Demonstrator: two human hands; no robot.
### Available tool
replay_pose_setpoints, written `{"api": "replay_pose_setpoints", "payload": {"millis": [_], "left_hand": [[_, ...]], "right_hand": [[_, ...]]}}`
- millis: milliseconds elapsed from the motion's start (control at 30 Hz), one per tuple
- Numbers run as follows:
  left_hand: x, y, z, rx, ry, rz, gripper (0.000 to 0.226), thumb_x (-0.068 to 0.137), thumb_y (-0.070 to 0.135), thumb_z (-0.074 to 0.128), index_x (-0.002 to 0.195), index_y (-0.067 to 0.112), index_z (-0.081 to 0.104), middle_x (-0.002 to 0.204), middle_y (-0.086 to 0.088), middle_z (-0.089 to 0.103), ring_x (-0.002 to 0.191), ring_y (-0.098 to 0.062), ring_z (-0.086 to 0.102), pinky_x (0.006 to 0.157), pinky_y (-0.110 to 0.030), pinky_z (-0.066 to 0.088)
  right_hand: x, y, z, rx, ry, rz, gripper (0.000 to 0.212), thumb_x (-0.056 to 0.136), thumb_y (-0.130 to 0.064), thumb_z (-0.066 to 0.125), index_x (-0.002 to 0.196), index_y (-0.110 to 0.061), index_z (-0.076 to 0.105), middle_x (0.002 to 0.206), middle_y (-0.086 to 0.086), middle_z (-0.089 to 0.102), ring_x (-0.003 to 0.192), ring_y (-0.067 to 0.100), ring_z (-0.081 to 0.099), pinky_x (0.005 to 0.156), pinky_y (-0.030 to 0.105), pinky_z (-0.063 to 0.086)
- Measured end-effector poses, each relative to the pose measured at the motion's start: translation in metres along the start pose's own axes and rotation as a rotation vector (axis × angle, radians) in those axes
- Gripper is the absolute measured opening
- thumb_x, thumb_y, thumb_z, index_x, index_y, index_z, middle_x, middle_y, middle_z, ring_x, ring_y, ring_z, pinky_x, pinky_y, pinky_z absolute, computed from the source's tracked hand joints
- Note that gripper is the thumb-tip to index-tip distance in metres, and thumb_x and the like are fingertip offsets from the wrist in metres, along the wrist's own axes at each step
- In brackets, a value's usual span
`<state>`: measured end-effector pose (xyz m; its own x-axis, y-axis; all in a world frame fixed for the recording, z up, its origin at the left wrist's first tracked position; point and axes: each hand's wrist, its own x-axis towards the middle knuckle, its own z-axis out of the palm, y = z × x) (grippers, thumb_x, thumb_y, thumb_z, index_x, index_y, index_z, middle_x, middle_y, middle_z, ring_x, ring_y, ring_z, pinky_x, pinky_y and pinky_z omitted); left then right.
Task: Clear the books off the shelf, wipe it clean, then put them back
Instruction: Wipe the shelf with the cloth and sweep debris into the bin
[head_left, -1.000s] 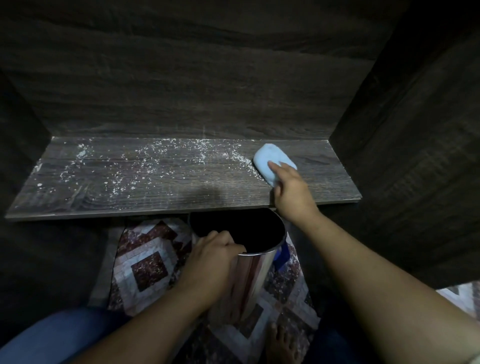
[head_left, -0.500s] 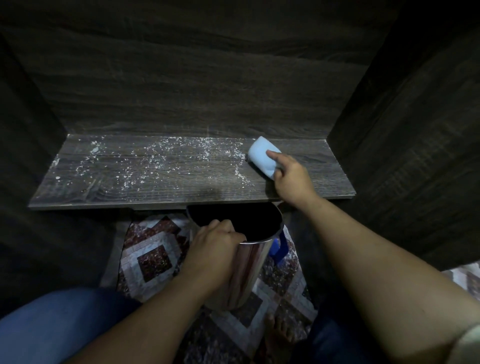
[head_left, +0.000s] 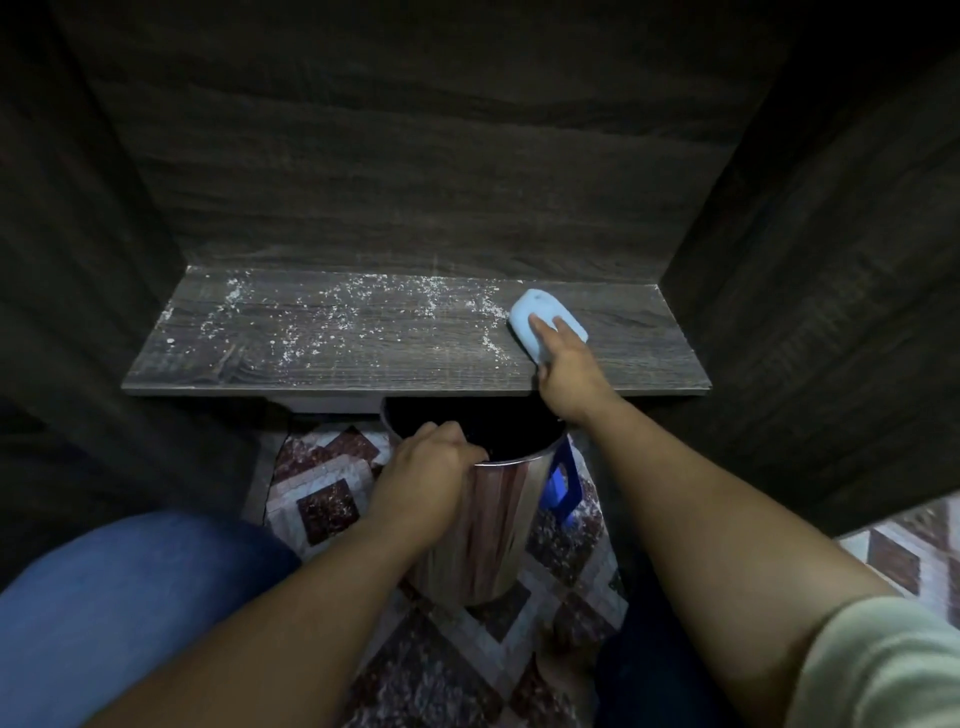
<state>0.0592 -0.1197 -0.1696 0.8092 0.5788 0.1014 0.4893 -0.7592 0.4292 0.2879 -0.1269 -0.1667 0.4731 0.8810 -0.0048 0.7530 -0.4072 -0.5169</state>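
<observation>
Your right hand (head_left: 566, 364) presses pale blue sponge (head_left: 535, 312) onto shelf (head_left: 363, 364), fingers flat on top, not curled round it. Sponge long axis: from hand diagonally to back-left. White crumbs (head_left: 337, 317) all lie left of that hand, which is nearer to them. Your left hand (head_left: 426, 467) sits lower, clenched on rim of steel bin (head_left: 493, 530); mouth just under shelf front edge, beside right wrist. Bin interior dark, contents cannot tell. Books out of view. Likely next: pull nearest crumbs toward you, over edge.

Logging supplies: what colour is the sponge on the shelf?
The sponge is light blue; head view shows it.
</observation>
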Motion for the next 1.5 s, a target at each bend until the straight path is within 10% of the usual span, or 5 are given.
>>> {"api": "replay_pose_setpoints", "payload": {"millis": [767, 967, 1167, 1367, 1500], "left_hand": [[-0.019, -0.009, 0.009, 0.091, 0.053, 0.169, 0.028, 0.064, 0.009, 0.063, 0.088, 0.016, 0.075, 0.073, -0.001, 0.054, 0.066, -0.022, 0.055, 0.049, -0.029, 0.046], [-0.023, -0.01, 0.009, 0.135, 0.045, 0.179, 0.03, 0.061, 0.013, 0.061, 0.087, 0.02, 0.075, 0.073, 0.002, 0.053, 0.067, -0.019, 0.055, 0.051, -0.027, 0.044], [-0.02, -0.007, 0.007, 0.162, 0.023, 0.173, 0.029, 0.058, 0.014, 0.061, 0.082, 0.02, 0.076, 0.07, 0.003, 0.052, 0.064, -0.018, 0.055, 0.047, -0.024, 0.041], [-0.019, -0.009, 0.007, 0.149, 0.004, 0.149, 0.03, 0.055, 0.008, 0.065, 0.082, 0.019, 0.076, 0.069, 0.002, 0.052, 0.063, -0.019, 0.055, 0.047, -0.023, 0.04], [-0.02, -0.01, 0.006, 0.111, -0.017, 0.12, 0.034, 0.054, 0.002, 0.072, 0.084, 0.018, 0.075, 0.071, 0.001, 0.051, 0.066, -0.02, 0.055, 0.05, -0.025, 0.042]], "right_hand": [[0.006, -0.016, 0.006, 0.102, -0.213, -0.119, 0.058, 0.089, 0.002, 0.046, 0.132, -0.035, 0.057, 0.15, -0.004, 0.041, 0.139, 0.015, 0.035, 0.117, 0.026, 0.022], [0.003, -0.026, -0.004, 0.123, -0.327, -0.087, 0.056, 0.088, 0.0, 0.05, 0.127, -0.039, 0.06, 0.146, -0.014, 0.045, 0.129, 0.008, 0.045, 0.1, 0.011, 0.031], [-0.001, -0.037, -0.009, 0.113, -0.391, -0.081, 0.059, 0.087, -0.004, 0.05, 0.12, -0.051, 0.061, 0.145, -0.008, 0.048, 0.109, 0.018, 0.062, 0.098, 0.03, 0.049], [-0.007, -0.047, -0.019, 0.069, -0.429, -0.079, 0.055, 0.089, -0.001, 0.048, 0.124, -0.041, 0.062, 0.144, -0.005, 0.049, 0.078, -0.001, 0.054, 0.058, -0.002, 0.035], [-0.008, -0.05, -0.021, 0.054, -0.466, -0.089, 0.057, 0.088, -0.002, 0.049, 0.121, -0.046, 0.062, 0.147, -0.004, 0.045, 0.096, 0.006, 0.058, 0.072, 0.009, 0.042]]}}
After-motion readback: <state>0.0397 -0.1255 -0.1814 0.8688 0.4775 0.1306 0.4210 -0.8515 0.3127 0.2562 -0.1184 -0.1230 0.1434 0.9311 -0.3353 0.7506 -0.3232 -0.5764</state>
